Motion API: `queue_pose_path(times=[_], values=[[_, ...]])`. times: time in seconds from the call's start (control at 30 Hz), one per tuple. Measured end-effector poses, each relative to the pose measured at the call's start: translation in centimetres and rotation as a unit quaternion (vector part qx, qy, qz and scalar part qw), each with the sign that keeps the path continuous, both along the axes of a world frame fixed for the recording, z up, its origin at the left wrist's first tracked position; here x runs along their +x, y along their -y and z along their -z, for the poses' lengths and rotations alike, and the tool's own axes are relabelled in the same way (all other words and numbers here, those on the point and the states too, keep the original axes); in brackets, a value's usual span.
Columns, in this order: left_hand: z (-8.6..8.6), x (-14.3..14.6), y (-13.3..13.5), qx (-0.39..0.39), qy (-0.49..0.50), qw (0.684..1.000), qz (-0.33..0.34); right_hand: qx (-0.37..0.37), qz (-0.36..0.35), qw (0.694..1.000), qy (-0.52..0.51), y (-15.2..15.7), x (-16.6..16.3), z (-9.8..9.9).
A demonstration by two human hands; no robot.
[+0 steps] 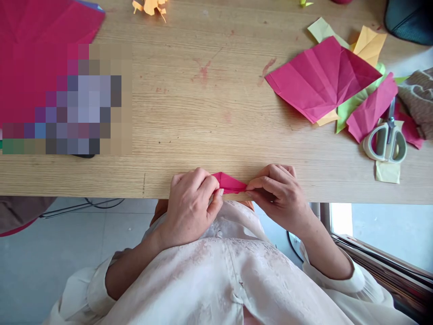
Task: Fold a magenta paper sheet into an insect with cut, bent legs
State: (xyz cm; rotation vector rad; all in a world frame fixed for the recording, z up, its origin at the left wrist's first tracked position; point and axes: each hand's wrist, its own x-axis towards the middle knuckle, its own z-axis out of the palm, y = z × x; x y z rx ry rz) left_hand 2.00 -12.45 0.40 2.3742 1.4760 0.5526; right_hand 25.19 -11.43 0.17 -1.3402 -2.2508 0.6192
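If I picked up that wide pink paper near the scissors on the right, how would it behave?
The wide pink paper looks thin, so it would probably feel light. Its fan of creases suggests it may bend along the folds rather than stay flat. It overlaps the green paper, so sliding it could drag that along.

Matt paper is seen in the folded pink piece [230, 183], grained wood in the tabletop [203, 122], and smooth plastic on the scissor handles [382, 141].

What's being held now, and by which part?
A small folded pink paper: the left hand pinches it near its left end, the right hand at its narrow right tip.
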Motion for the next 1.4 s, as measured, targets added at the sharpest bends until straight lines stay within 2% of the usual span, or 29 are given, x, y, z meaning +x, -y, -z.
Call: queue_pose_path(times=[0.5, 0.9, 1.4], values=[[-0.1, 0.3, -0.2, -0.012, -0.029, 0.999, -0.01, -0.029, 0.061, 0.997, 0.036, 0.5, -1.6, -0.7], [-0.3, 0.6, -0.2, -0.03, -0.046, 0.998, -0.02, -0.062, 0.065, 0.993, 0.073, 0.1, -2.1, -1.5], [-0.4, -0.2, -0.1, -0.056, -0.049, 0.997, -0.018, -0.067, 0.062, 0.993, 0.082, 0.0, -2.1, -1.5]])
